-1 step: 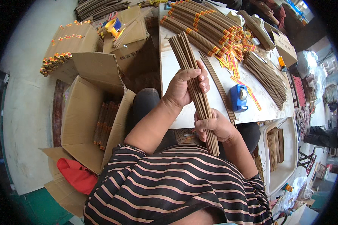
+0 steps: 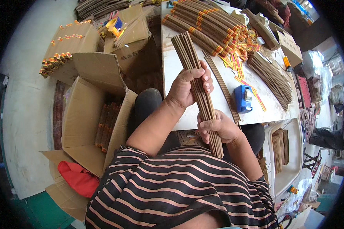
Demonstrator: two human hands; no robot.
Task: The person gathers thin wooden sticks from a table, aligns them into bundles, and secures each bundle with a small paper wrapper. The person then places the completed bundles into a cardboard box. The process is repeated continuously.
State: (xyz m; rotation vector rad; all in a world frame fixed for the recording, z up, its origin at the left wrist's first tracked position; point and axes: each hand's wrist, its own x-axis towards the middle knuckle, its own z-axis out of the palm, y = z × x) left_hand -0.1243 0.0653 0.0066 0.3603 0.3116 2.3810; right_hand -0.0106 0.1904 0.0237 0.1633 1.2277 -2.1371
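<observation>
A bundle of thin brown sticks, which look like incense sticks (image 2: 205,102), slants across the near edge of the table in both my hands. My left hand (image 2: 186,84) wraps round its middle, while my right hand (image 2: 221,126) grips it nearer the lower end. Just right of the bundle, several loose sticks (image 2: 222,84) lie on the white table (image 2: 187,120). Beyond them stands a blue tape dispenser (image 2: 242,99) beside red and yellow paper strips (image 2: 252,89). A pile of banded stick bundles (image 2: 206,26) fills the far side, and unbanded sticks (image 2: 271,80) lie at the right.
At my left, an open cardboard box (image 2: 80,118) contains wrapped bundles (image 2: 109,124); a red cloth (image 2: 77,178) lies by it. More banded bundles (image 2: 67,44) are stacked farther off. A white tub (image 2: 293,168) with sticks stands at right. Another person's sleeve (image 2: 283,16) shows at the top.
</observation>
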